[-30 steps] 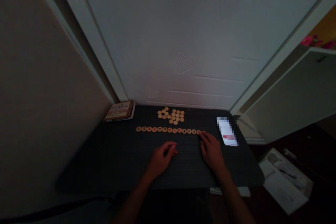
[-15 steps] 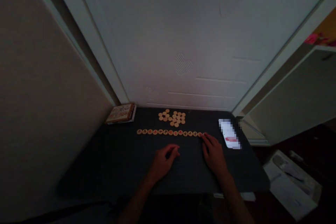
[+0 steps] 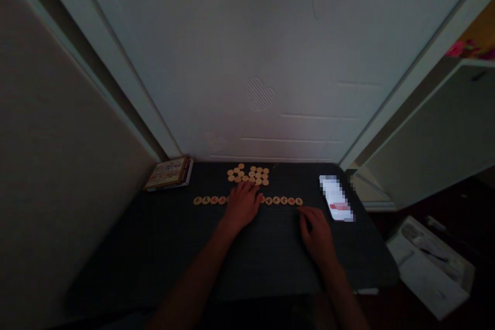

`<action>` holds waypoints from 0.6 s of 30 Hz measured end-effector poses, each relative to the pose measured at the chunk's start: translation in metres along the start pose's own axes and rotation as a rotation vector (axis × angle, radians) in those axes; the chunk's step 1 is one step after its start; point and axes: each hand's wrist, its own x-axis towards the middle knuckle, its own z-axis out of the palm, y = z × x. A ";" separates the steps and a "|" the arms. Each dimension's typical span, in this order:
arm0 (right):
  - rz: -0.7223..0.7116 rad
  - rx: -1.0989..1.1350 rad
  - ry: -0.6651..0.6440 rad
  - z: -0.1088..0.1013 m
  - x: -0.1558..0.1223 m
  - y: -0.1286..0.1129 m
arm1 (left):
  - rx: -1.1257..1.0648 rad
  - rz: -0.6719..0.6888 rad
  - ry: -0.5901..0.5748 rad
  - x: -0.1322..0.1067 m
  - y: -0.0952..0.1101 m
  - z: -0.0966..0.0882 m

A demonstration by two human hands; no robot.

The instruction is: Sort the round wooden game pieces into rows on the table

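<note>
A row of round wooden Chinese chess pieces (image 3: 276, 200) with red and dark characters runs across the dark table. Behind it lies a loose cluster of plain-faced pieces (image 3: 259, 170). My left hand (image 3: 243, 205) reaches over the middle of the row and covers part of it. Its fingers are stretched out, with the tips at the front pieces of the cluster; whether they touch a piece is hard to see. Just in front of the row's right end, my right hand (image 3: 317, 232) rests with loosely bent fingers, nothing visible in them, close to the last piece (image 3: 299, 201).
A lit phone (image 3: 335, 198) lies at the table's right side. Stacked books (image 3: 168, 173) sit at the back left corner. A white panel with heart patterns (image 3: 261, 94) rises behind the table (image 3: 162, 247). An open white box (image 3: 433, 268) stands on the floor at right.
My left hand has moved forward from in front of the row to the cluster, and its fingers have opened out. My right hand has drawn back slightly from the last piece in the row.
</note>
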 end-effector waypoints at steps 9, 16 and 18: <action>0.063 0.035 -0.009 -0.002 0.001 -0.002 | 0.056 0.099 -0.001 0.017 0.046 0.014; 0.167 0.069 0.105 -0.008 0.004 -0.005 | 0.042 0.111 -0.132 0.062 0.087 0.028; 0.236 0.069 0.166 -0.011 0.004 -0.005 | 0.051 0.106 -0.156 0.072 0.097 0.032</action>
